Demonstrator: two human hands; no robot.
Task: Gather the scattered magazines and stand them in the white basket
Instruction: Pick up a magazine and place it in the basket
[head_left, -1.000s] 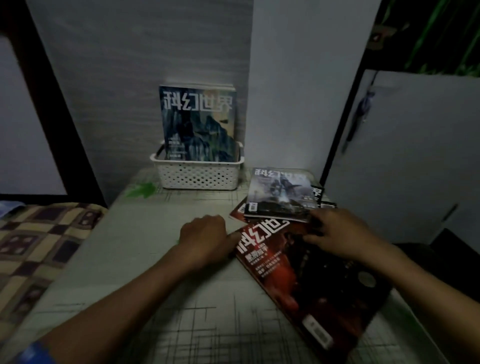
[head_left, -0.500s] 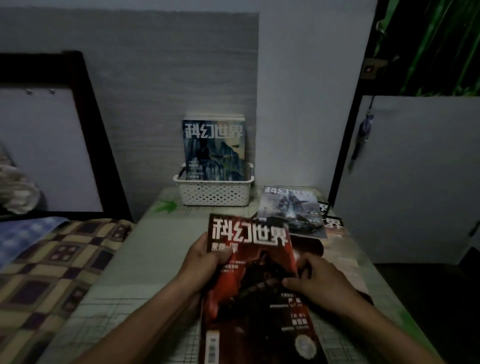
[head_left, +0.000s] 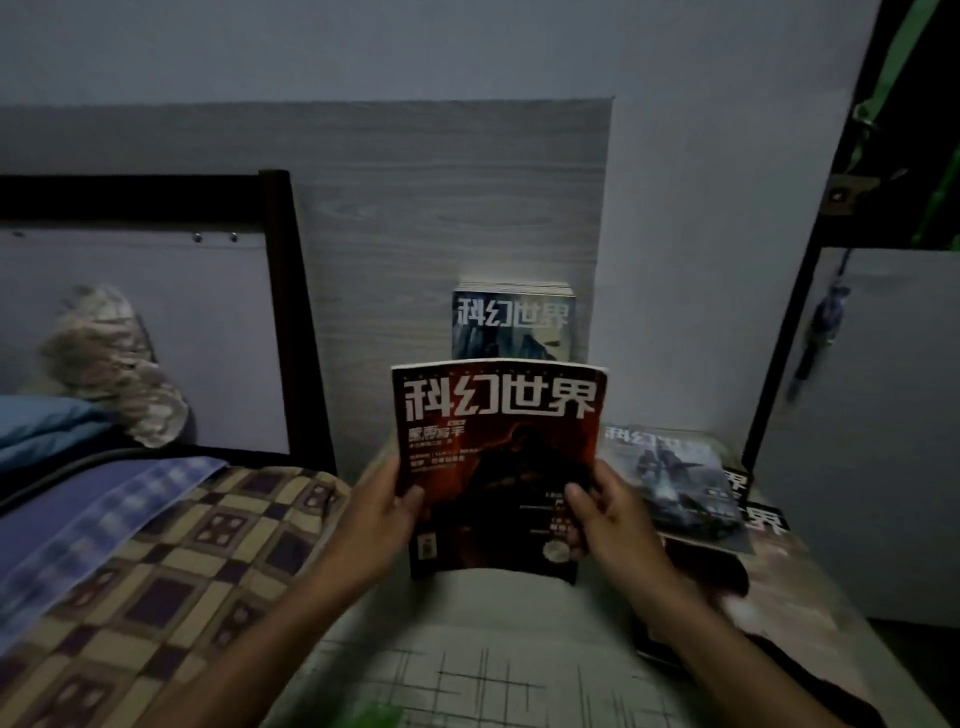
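- Two hands hold one red magazine (head_left: 498, 467) upright above the table (head_left: 467, 665), its cover facing the camera; bare tabletop lies below it and toward the near edge.
- To the left, the table borders a bed with a checked blanket (head_left: 156, 571); to the right, it ends near a white panel (head_left: 872, 441), so the open room is a narrow strip down the middle.
- Behind the red magazine, a blue magazine (head_left: 511, 322) stands against the grey wall panel (head_left: 441, 218); the white basket is hidden behind the red cover.
- Right of the red magazine, a grey-blue magazine (head_left: 675, 478) lies flat on a loose pile (head_left: 758, 519) of others; dim light blurs their edges and how many there are cannot be told.
- Left hand (head_left: 379, 525) grips the red magazine's left edge, thumb on the cover.
- Right hand (head_left: 613, 519) grips its right edge, thumb pressed on the front, fingers hidden behind.
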